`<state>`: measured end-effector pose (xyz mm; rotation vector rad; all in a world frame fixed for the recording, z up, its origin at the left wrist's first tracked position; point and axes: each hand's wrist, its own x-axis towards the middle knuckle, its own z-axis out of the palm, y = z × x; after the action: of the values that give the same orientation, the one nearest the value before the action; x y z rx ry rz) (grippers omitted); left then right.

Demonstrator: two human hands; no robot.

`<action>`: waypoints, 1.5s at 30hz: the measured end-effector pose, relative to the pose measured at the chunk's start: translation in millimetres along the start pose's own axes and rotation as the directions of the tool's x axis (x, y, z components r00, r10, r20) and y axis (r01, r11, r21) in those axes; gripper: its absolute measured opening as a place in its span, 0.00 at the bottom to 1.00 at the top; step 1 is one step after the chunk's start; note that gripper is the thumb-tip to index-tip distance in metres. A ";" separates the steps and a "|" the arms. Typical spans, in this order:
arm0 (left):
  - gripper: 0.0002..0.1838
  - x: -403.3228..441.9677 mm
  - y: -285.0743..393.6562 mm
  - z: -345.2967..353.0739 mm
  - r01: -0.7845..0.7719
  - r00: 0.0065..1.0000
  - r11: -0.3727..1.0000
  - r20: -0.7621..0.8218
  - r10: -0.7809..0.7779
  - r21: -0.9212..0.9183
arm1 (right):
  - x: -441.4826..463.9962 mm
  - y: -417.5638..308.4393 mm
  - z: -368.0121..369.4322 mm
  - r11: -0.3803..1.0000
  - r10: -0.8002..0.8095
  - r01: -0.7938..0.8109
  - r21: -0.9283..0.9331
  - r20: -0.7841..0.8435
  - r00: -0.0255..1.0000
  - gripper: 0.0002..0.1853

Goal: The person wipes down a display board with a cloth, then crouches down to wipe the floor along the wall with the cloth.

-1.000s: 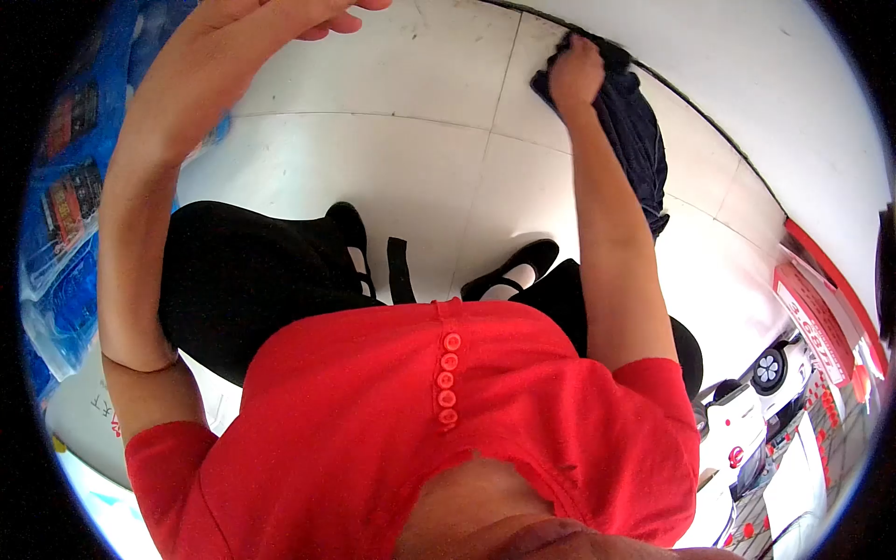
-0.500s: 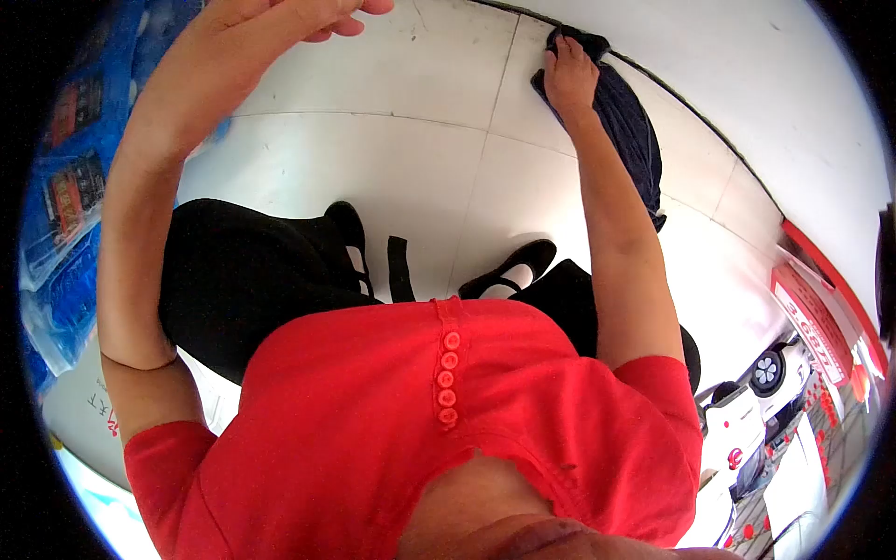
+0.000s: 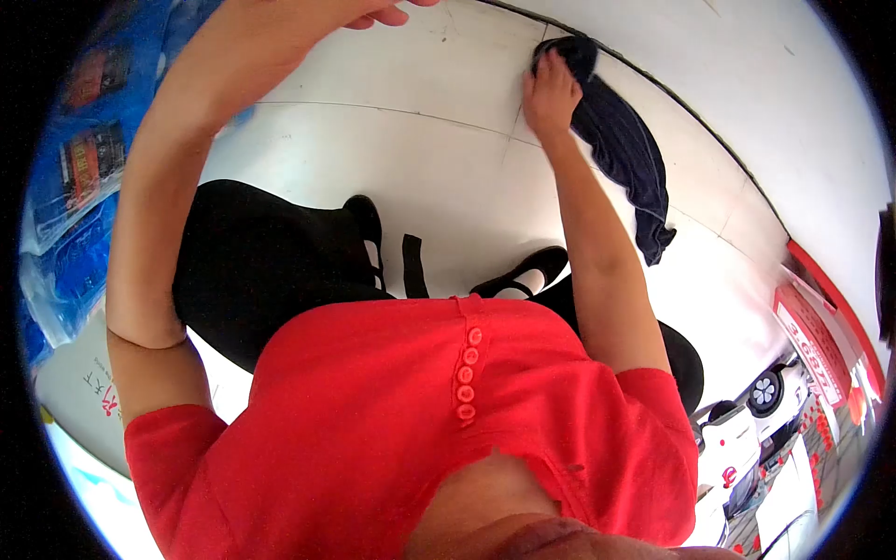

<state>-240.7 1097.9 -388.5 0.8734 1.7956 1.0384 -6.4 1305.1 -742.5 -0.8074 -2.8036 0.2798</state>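
Pale floor [image 3: 467,177] bears our 2 shoes [image 3: 367,217]; blue packs [image 3: 89,247] crowd left. Far right, by the white panel [image 3: 765,112], our right hand [image 3: 551,100] touches the cloth [image 3: 614,140]; we cannot tell its grip, or that of our left hand [image 3: 303,30].

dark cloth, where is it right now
In the head view, the dark cloth lies on the pale floor, right of centre in the upper half, with the right hand at its far end.
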 end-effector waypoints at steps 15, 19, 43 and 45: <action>0.20 -13.5 1.9 -15.2 -0.024 1.000 0.998 -0.005 0.024 -0.064 | -1.9 -7.7 -3.3 0.994 0.040 -0.035 -0.108 0.051 0.998 0.32; 0.20 -14.5 3.9 -13.9 -0.069 0.997 0.994 -0.038 0.066 -0.082 | -50.8 -33.5 -22.8 0.995 0.072 -0.061 -0.081 0.142 0.987 0.34; 0.20 -21.3 10.9 -7.7 -0.091 0.995 0.996 -0.032 0.090 -0.025 | 12.8 8.6 -18.0 0.983 0.174 -0.162 -0.090 0.158 0.972 0.33; 0.21 -23.0 17.1 -6.7 -0.054 0.994 0.995 -0.093 0.061 0.084 | -26.3 -9.1 -25.7 0.986 0.159 -0.145 -0.082 0.191 0.969 0.35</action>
<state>-235.5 1083.1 -363.7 0.9443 1.9138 1.0654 17.3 1286.4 -719.6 -1.0685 -2.9524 0.3067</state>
